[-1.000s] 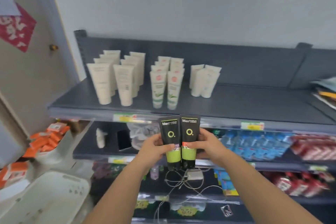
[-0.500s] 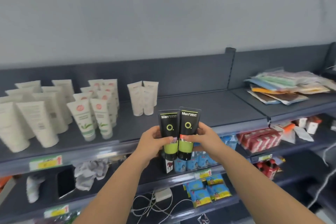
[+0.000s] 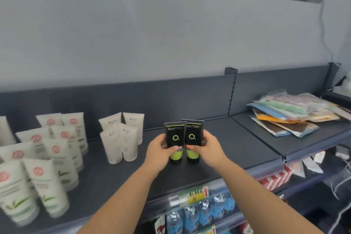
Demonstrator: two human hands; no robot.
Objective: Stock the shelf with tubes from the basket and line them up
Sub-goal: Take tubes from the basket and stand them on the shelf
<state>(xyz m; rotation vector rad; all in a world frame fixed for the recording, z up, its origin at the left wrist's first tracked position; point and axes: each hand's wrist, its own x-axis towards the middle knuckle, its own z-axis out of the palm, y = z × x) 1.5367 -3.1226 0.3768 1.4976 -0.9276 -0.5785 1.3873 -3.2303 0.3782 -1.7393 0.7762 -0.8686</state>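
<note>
Well, in the head view the left hand (image 3: 158,150) grips the left tube (image 3: 173,135) and the right hand (image 3: 209,149) grips the right tube (image 3: 192,133), thumbs curled across the fronts. Both tubes are black and green, upright with caps down, side by side and touching, low over the grey shelf (image 3: 218,150); whether the caps rest on it I cannot tell. Just left of them stands a cluster of white tubes (image 3: 121,138), then rows of red-badged tubes (image 3: 55,157). Well to the right lies a pile of flat packets (image 3: 284,118).
</note>
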